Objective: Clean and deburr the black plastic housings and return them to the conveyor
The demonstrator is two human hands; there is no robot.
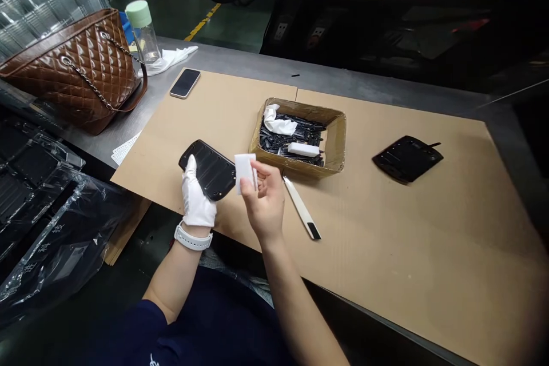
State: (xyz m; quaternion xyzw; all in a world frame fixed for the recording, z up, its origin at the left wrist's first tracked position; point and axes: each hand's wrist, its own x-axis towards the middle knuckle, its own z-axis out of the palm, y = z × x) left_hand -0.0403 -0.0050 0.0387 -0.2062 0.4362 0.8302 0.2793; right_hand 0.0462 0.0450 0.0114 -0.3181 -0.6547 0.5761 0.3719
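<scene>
My left hand (197, 197), in a white glove, holds a black plastic panel (209, 170) with rounded corners, tilted above the table's near edge. Bare, my right hand (265, 194) pinches a white block (245, 173) at the panel's right end; whether the two touch is unclear. Just beyond my right hand is a cardboard box (295, 168) of thin black pieces, with a crumpled white cloth (278, 122) and another white block (303, 150) on them. A white-handled tool (302, 209) with a black tip lies right of my right hand.
Another black panel (405, 159) lies on the cardboard sheet (386, 229) at the right. A phone (185, 83) is at the back left. Beyond it stand a brown quilted bag (86, 68) and a clear bottle (146, 34) with a green lid. Plastic-wrapped trays (34, 166) fill the left side.
</scene>
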